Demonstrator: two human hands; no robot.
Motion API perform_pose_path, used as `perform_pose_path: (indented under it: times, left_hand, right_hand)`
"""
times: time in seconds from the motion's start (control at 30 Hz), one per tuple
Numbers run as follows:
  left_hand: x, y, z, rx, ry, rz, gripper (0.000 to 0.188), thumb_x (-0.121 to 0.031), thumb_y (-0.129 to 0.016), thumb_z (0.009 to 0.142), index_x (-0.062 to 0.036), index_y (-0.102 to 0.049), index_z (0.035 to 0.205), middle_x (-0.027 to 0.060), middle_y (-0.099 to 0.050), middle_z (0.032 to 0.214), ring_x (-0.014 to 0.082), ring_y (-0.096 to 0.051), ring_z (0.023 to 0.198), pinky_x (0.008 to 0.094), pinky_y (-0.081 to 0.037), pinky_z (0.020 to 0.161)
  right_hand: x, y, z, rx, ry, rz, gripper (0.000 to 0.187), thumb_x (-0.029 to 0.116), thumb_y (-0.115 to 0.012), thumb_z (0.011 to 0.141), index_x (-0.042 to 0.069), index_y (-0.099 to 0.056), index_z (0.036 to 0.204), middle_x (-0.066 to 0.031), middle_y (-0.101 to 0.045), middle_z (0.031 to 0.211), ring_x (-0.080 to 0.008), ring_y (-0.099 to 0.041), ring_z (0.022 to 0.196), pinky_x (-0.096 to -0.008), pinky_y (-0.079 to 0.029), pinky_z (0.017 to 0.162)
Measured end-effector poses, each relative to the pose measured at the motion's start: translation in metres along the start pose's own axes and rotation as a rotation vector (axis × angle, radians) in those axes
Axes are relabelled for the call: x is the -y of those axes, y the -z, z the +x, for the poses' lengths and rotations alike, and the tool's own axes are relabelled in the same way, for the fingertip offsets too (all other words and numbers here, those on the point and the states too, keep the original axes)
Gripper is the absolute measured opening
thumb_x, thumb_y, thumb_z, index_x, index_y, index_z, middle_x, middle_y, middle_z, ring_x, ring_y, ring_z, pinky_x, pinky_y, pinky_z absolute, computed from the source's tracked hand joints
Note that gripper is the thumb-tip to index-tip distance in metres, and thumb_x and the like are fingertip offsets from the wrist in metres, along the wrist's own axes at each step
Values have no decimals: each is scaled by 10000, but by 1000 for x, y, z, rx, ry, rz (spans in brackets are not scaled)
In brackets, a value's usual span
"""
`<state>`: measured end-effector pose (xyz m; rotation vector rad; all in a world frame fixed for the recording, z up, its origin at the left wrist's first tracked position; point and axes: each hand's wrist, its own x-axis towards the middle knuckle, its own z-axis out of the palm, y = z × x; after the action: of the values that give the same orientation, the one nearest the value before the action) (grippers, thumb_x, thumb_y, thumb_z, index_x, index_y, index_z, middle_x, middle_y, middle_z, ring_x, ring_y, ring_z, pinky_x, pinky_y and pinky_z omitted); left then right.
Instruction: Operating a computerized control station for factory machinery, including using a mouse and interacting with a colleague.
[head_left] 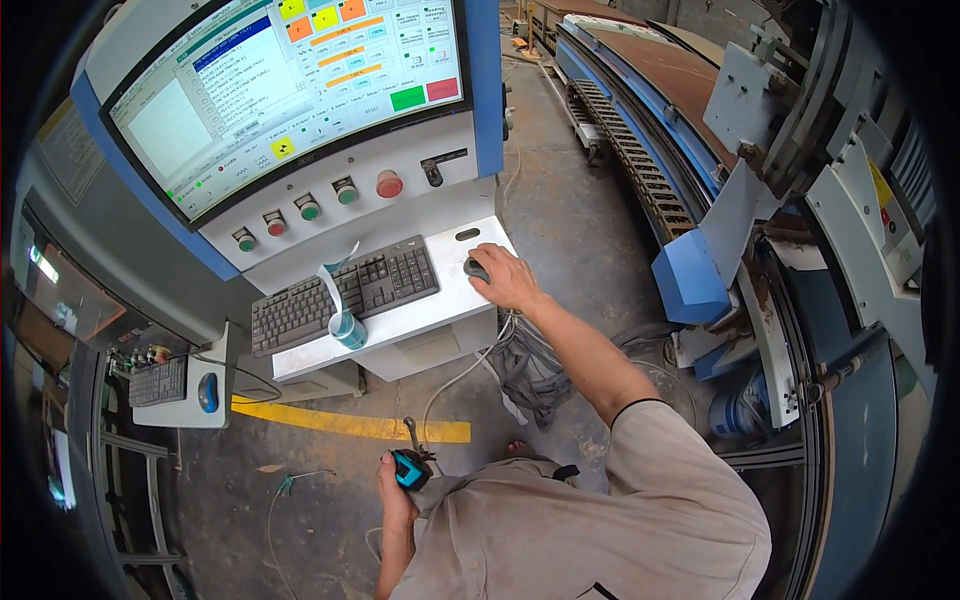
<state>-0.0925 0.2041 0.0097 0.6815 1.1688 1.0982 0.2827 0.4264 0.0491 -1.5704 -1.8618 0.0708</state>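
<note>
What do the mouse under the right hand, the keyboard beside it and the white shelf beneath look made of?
Computer mouse: likely dark hard plastic; the right hand hides most of it.
Keyboard: probably matte black plastic, low sheen, separate keys.
Shelf: possibly painted sheet metal, smooth and white; laminate possible.

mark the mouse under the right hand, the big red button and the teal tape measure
mouse (475,269): head view, uncovered part
big red button (389,183): head view, round cap
teal tape measure (410,470): head view, casing
</note>
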Motion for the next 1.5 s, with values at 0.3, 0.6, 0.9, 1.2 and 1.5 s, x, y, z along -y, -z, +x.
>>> perform_pose_path:
  times: [0.3,0.6,0.9,1.2,1.5]
  left_hand:
    - [2,4,1,-12,3,-7,599,-594,-524,988,-11,-658,988,130,-686,790,257,-675,696,375,-547,686]
    - [2,-1,5,9,5,0,613,-607,-535,979,-7,-658,1000,126,-685,787,259,-676,693,377,-548,685]
    - [-3,-7,0,63,-44,74,475,-474,-543,1039,-39,-695,928,6,-649,852,112,-577,800,292,-465,779]
    - [-2,4,-11,-26,-83,20,477,-474,-541,1044,-58,-681,856,-13,-632,820,98,-543,762,286,-442,747]
    - [14,19,-3,-29,-67,27,520,-532,-558,1018,-73,-640,787,-11,-592,766,102,-514,737,297,-427,709]
  right_hand:
    - [1,-1,0,-8,5,-5,489,256,-720,867,76,-613,1309,-131,-599,1326,-348,-602,1211,-466,-529,992]
    - [-5,2,2,-12,6,-16,485,254,-718,867,71,-615,1304,-135,-603,1319,-350,-604,1206,-466,-529,990]
    - [-20,-1,-9,-41,50,-20,499,224,-731,841,69,-618,1301,-173,-610,1348,-367,-582,1256,-467,-522,1007]
    - [6,1,3,-17,54,0,495,242,-720,853,60,-615,1301,-170,-613,1333,-378,-592,1217,-475,-515,995]
    - [7,0,3,6,18,-25,503,242,-713,857,61,-609,1315,-167,-608,1349,-387,-593,1223,-462,-504,1019]
